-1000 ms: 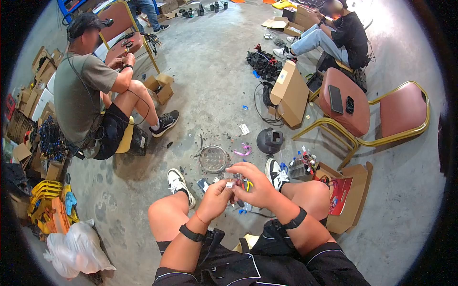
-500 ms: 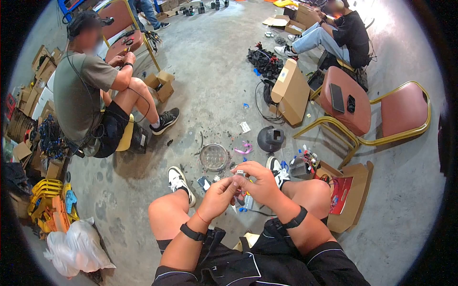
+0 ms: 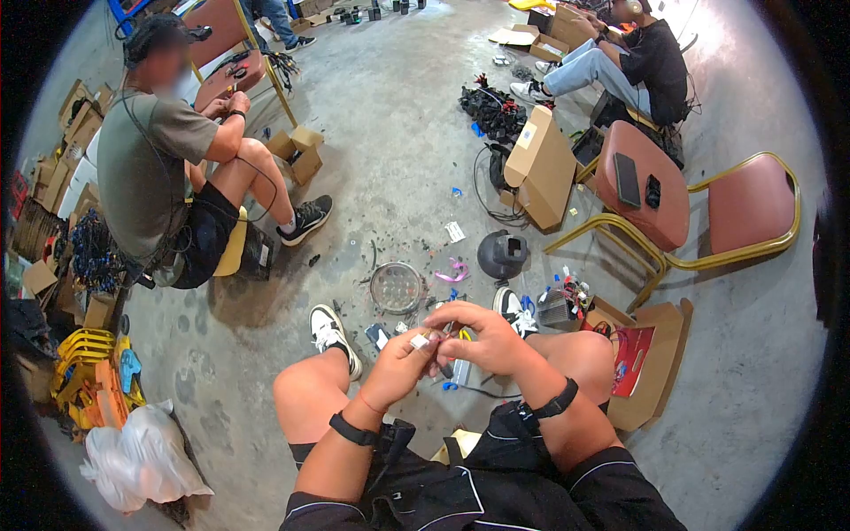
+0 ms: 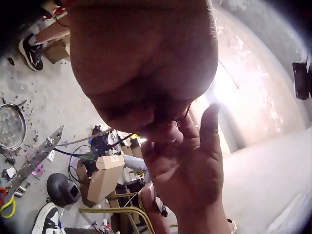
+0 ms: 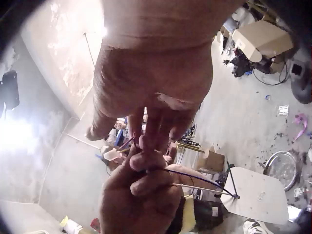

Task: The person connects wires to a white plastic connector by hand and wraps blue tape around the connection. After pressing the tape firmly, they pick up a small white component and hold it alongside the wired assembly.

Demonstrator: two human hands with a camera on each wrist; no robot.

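A small white connector shows at the thumb of my left hand, which pinches it with its thin wires. My right hand meets the left fingertips, one finger arched over the top and others curled in at the wires. From the left fingers, dark and pale wires run to a flat white piece in the right wrist view. In the left wrist view the wires lead to a grey strip. Overlapping fingers hide the exact grip point.
Below the hands lie a round clear-grey dish, pink scraps and small parts. A dark mask, an open carton and a chair stand to the right. One person sits at left, another at back right.
The white connector was at the right hand's fingers half a second ago and now shows at the left thumb. The right hand has shifted slightly; the seated person's head at left has turned.
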